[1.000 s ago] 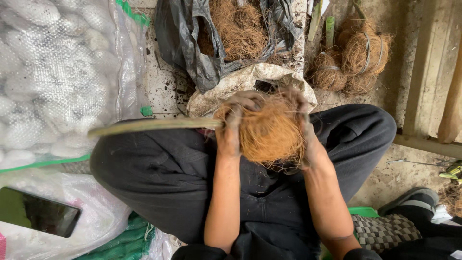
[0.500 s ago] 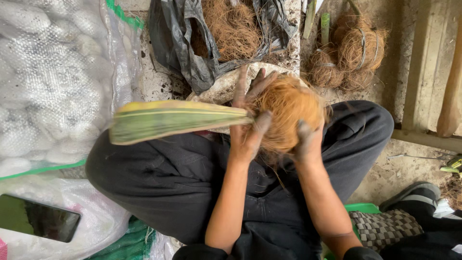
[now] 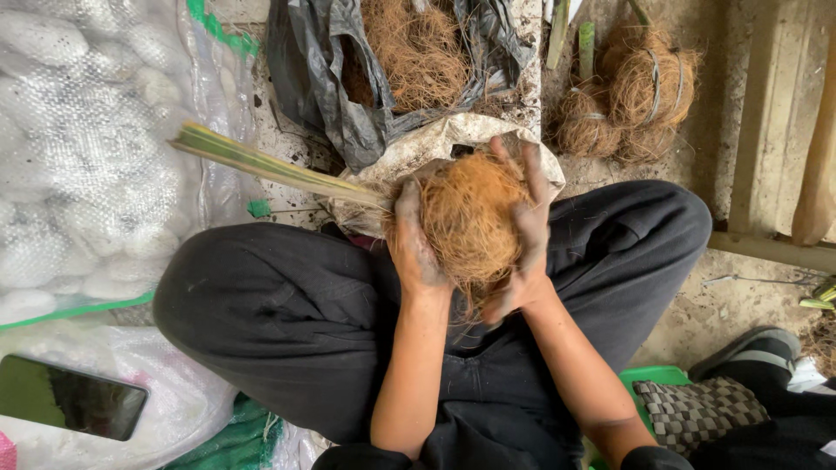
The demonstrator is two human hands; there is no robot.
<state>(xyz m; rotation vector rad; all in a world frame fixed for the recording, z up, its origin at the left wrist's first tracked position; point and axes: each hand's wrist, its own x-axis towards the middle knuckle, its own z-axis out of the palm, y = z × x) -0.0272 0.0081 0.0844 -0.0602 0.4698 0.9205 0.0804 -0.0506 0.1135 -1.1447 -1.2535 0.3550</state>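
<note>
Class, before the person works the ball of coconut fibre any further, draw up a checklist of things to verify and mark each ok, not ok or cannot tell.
1. Left hand grips the fibre ball: ok.
2. Right hand wraps the ball's other side: ok.
3. Green leaf strip leads into the ball at the left hand: ok.
4. Strip's end fixed inside the fibre: cannot tell, hidden.
5. Loose fibre in the black bag lies ahead of the knees: ok.
6. Phone lies apart from the hands: ok.
</note>
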